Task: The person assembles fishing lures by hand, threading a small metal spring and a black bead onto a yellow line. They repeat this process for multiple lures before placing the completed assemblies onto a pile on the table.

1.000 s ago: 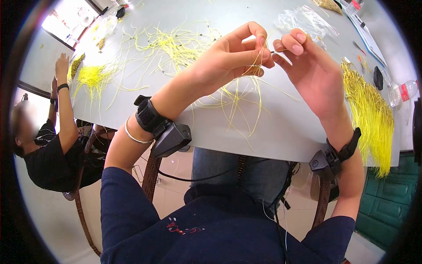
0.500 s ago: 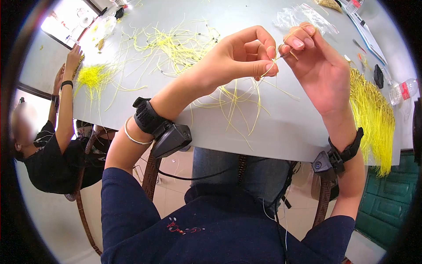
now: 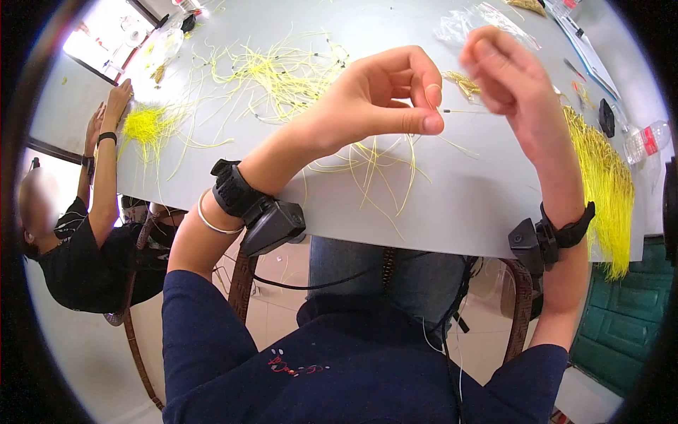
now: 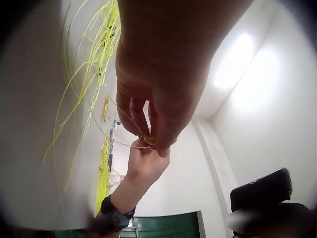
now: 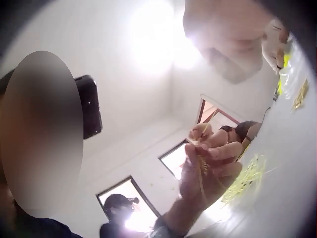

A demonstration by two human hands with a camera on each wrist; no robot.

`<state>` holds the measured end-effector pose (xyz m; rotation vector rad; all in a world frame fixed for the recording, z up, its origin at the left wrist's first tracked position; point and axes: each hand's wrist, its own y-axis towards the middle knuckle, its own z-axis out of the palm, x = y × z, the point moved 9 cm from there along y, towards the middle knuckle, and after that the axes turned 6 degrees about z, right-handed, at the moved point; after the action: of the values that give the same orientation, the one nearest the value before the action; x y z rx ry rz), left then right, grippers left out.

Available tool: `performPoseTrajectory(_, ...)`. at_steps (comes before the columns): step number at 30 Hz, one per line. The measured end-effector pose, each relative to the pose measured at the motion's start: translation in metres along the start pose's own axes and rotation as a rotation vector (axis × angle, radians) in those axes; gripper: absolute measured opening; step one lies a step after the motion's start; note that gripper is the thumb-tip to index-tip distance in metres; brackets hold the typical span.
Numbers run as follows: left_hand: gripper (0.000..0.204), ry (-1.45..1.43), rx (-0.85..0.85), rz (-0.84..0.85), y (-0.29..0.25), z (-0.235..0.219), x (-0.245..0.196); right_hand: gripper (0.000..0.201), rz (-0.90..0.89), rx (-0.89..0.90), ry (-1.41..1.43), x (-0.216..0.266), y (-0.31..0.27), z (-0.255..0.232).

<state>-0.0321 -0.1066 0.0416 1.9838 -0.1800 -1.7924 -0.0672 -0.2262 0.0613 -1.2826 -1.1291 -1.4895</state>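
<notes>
My left hand [image 3: 395,92] pinches a fine yellow cord between thumb and forefinger. A short dark sleeve [image 3: 447,111] on a thin strand sticks out to the right of those fingertips. In the right wrist view, a gold braided piece [image 5: 203,164] lies against the left hand's fingers, with yellow cord along the palm. My right hand [image 3: 514,78] is raised just right of the left one, blurred, its fingers bent; I cannot tell whether it holds the strand. Below the hands, loose yellow cords [image 3: 378,166] spread over the table [image 3: 452,212].
A tangle of yellow cords [image 3: 282,74] lies at the table's back middle. Gold braided pieces [image 3: 462,85] lie behind the hands. A thick yellow bundle [image 3: 600,191] hangs over the right edge, near a bottle [image 3: 646,145] and plastic bags [image 3: 487,28]. Another person [image 3: 78,240] sits at left.
My right hand has moved away from the left fingertips and turned, now blurred. The left hand keeps its pinch, and the dark sleeve shows clear of its fingertips.
</notes>
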Motion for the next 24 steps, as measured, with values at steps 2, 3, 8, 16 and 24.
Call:
performPoseTrajectory(2,0.021,-0.008,-0.077,0.089,0.001,-0.008,-0.007,0.019,0.088,0.345,-0.286,-0.012,-0.009,0.038)
performPoseTrajectory(3,0.021,-0.007,-0.077,0.089,0.001,-0.008,-0.008,0.020,0.120,0.424,-0.319,-0.012,-0.013,0.047)
performPoseTrajectory(8,0.020,-0.014,-0.115,0.025,-0.001,-0.014,-0.003,0.015,-0.133,0.362,-0.359,0.000,-0.012,0.049)
performPoseTrajectory(16,0.027,-0.076,-0.154,0.003,-0.003,-0.016,-0.004,0.013,-0.230,0.285,-0.353,0.012,-0.014,0.042)
performPoseTrajectory(24,0.026,-0.074,-0.149,0.069,-0.001,-0.014,-0.009,0.011,-0.276,0.228,-0.376,0.016,-0.012,0.039)
